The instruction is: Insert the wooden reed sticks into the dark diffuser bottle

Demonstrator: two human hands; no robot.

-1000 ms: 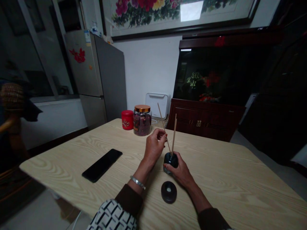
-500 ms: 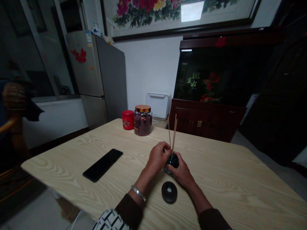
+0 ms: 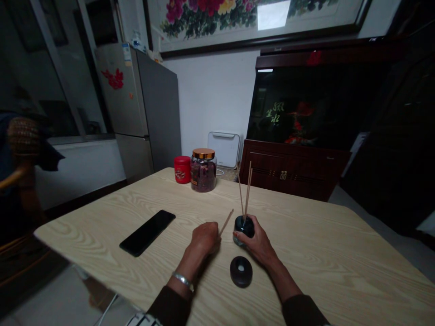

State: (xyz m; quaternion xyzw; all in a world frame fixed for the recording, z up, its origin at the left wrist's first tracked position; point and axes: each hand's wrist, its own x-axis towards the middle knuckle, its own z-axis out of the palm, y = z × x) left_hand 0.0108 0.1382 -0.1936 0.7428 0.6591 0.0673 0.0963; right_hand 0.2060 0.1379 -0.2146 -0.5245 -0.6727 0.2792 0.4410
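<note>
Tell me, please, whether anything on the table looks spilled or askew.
Nothing stands out: the right hand holds the bottle upright, its sticks merely lean, the dark ring lies flat, and I see no spill or damage.

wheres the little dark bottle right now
In the head view, the little dark bottle is just right of centre, gripped by the right hand, beyond the dark ring-shaped piece on the table.

Dark bottle, tan sticks, pale wood-grained table
</note>
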